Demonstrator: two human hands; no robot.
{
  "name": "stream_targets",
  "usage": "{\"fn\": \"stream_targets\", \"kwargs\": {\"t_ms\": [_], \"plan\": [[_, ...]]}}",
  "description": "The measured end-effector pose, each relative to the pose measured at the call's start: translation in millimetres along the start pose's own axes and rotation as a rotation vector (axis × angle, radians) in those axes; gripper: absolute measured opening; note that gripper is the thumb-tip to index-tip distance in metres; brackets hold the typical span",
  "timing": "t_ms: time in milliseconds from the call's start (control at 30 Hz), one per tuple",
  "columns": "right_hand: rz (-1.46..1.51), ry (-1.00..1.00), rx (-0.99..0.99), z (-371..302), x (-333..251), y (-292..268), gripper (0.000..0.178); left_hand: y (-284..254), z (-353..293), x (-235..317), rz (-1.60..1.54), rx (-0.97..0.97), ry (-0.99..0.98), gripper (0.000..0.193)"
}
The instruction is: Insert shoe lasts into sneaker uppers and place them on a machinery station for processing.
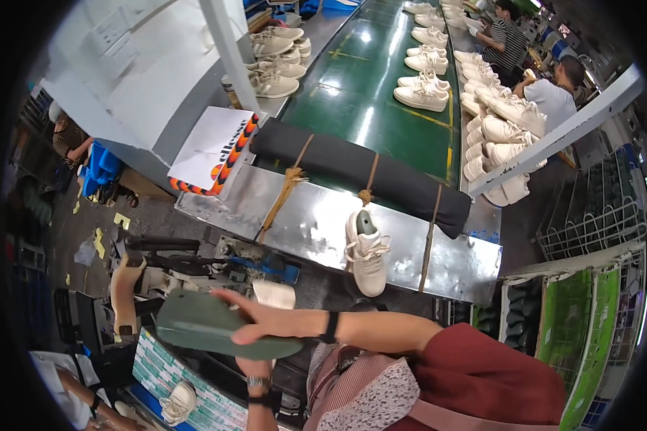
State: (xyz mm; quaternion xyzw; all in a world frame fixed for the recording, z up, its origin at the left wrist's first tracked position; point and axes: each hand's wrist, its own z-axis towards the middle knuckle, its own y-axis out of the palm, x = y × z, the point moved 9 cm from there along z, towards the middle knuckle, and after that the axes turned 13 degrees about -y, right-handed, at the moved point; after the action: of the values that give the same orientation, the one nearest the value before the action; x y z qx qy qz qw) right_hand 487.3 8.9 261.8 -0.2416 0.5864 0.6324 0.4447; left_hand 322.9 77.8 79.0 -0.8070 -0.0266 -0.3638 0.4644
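My right hand (273, 322), coming across from the right with a black band on the wrist, is closed round a dark green shoe last (201, 323). Its thumb and fingers press on the last's near end. Below the last, my left hand (251, 365), with a watch on the wrist, is mostly covered, so its fingers cannot be seen. A pale beige piece (277, 293) shows just behind my right hand; its kind is unclear. Ahead, a cream lace-up sneaker (369, 262) with a green last in its opening rests at the metal ledge, toe toward me.
A green conveyor belt (352, 93) carries cream sneakers (423, 92). Across its near end lies a black roll (359, 169) tied with cords. A shoe box (216, 151) stands at left, a green-panelled rack (564, 330) at right. Other people (553, 93) sit along the far right.
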Motion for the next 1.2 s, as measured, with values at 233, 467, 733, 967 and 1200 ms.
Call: {"fn": "stream_targets", "kwargs": {"t_ms": [233,467,733,967,1200], "plan": [[-0.964,-0.191,0.739,-205.4,-121.2,-225.6,0.114,126.0,121.8,200.2,0.249,0.037,0.078,0.062],[-1.561,0.309,1.032,-370.4,-75.6,-341.3,0.084,206.8,18.6,299.7,0.011,-0.128,0.211,0.087],[-1.144,0.022,1.055,-304.7,-86.8,-289.0,0.075,225.9,18.5,263.8,-0.451,-0.362,-0.092,0.076],[-0.110,-0.039,0.524,-89.1,-20.4,-137.1,0.084,114.7,-11.9,170.6,-1.570,-0.539,-0.413,0.050],[-1.029,-0.366,0.004,79.8,-15.2,6.0,0.087,-35.0,23.0,117.8,-1.931,-0.201,-0.266,0.070]]}}
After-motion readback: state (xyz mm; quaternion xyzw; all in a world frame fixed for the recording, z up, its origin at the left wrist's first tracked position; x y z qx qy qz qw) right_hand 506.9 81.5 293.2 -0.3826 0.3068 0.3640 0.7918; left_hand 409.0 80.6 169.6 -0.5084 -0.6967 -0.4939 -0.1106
